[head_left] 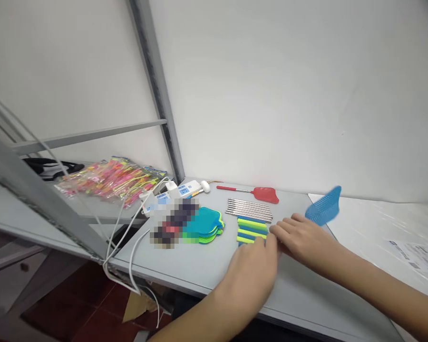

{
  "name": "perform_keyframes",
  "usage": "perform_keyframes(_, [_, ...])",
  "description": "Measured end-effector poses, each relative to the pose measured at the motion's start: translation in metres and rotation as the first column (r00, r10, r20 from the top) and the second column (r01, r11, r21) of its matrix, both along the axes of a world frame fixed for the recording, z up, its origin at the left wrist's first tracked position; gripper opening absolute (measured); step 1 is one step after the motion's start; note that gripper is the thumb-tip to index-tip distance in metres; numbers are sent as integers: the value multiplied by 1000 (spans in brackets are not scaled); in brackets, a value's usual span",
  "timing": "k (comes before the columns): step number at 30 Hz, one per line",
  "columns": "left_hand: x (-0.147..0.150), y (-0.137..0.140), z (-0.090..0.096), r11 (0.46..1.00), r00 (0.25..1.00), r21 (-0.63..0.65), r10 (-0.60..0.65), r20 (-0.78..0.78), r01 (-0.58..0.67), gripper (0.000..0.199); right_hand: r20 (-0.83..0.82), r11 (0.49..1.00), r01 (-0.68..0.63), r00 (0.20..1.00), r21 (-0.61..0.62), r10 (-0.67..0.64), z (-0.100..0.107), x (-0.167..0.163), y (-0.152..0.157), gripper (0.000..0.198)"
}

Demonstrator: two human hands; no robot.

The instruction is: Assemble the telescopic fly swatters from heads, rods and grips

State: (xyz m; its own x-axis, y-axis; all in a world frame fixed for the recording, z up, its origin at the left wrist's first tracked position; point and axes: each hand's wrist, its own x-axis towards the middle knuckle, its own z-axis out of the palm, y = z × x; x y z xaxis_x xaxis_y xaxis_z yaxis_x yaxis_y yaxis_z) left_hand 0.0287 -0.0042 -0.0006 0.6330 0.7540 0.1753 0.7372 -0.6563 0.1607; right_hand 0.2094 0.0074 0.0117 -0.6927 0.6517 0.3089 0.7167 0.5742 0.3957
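My left hand and my right hand meet above the grey table, fingers closed. A blue fly swatter head sticks up past my right hand, which seems to grip its hidden neck. Whatever my left fingers pinch is out of sight behind them. Just beyond the hands lie green and blue handle sleeves, and behind those a row of thin metal rods. Farther back rests a red fly swatter with a metal shaft. To the left is a stack of blue and green swatter heads.
White power strips with plugs and trailing cables occupy the table's left back corner. Plastic bags of colourful items lie beyond a grey metal frame. White plastic sheeting covers the right side. A blurred patch hides something near the stack.
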Motion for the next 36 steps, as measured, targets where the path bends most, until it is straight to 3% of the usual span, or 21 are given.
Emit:
perform_keyframes(3, [-18, 5, 12, 997, 997, -72, 7, 73, -2, 21, 36, 972, 78, 995, 221, -88, 13, 11, -2, 16])
perform_keyframes(5, [-34, 11, 20, 996, 993, -93, -2, 120, 13, 20, -29, 953, 109, 994, 283, -105, 21, 20, -1, 23])
perform_keyframes(9, [-58, 20, 30, 993, 992, -91, -70, 104, 80, 22, -142, 995, 63, 989, 80, -51, 24, 24, 1, 31])
perform_keyframes(12, [-59, 22, 31, 993, 994, -72, -92, 55, 96, 22, -204, 993, 102, 973, -64, -113, 17, 13, 1, 33])
perform_keyframes(17, [-42, 18, 26, 987, 987, -35, -156, 38, 157, 22, -263, 993, 60, 961, -101, -85, 12, -5, 4, 45])
perform_keyframes(23, [-38, 21, 28, 977, 976, -25, -210, 51, 211, 23, -248, 962, -23, 968, -273, -47, 30, -4, -4, 54])
perform_keyframes(27, [-36, 22, 25, 963, 965, 54, -263, 2, 262, 21, -235, 944, -37, 971, -329, -44, 35, -1, -12, 33])
perform_keyframes(32, [-29, 19, 16, 940, 951, 150, -297, -84, 307, 16, -231, 974, -64, 973, -215, 12, 19, -5, -18, 20])
perform_keyframes(36, [-32, 19, 17, 934, 940, 126, -324, -105, 336, 16, -51, 996, -83, 995, -17, 82, 5, -7, -29, 28])
